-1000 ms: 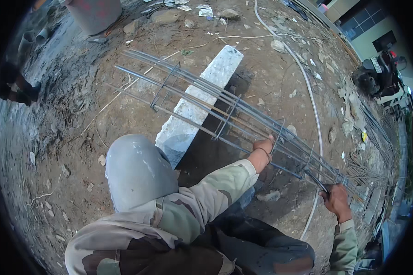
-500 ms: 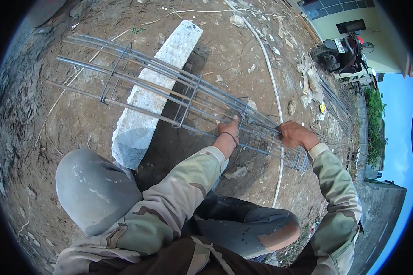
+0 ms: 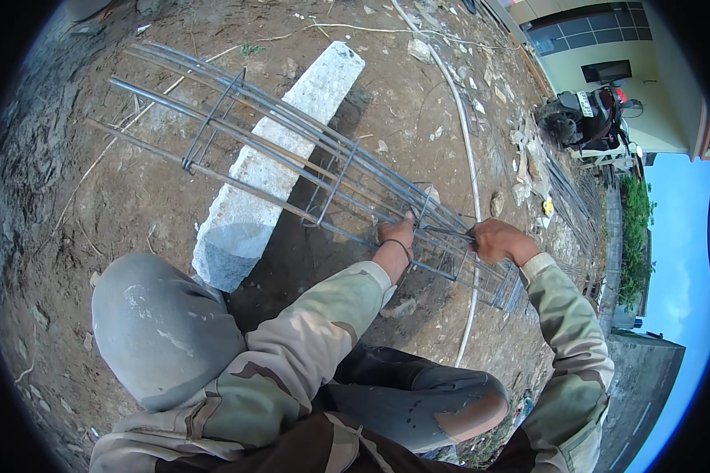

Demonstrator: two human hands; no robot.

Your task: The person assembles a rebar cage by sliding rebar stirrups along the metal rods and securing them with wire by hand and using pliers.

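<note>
A long rebar cage, made of steel bars with square stirrups, slants across the view from upper left to lower right. My left hand is closed on it, beside a stirrup, with the thumb uppermost. A dark band circles that wrist. In my right fist is a thin dark metal tool; it points left to the bars beside my left hand. The fingers hide its handle, and its tip is too small to make out. Under the cage's left part lies a pale concrete block.
A pale hose or cable runs over the dirt beyond the cage. Loose bars and rubble lie at the right. A parked motorbike stands by a building at the upper right. My grey-covered knee is near the block.
My right hand has turned and shifted slightly left with the tool, its knuckles now more uppermost. My left hand stays at the same stirrup. The whole view has tilted a little.
</note>
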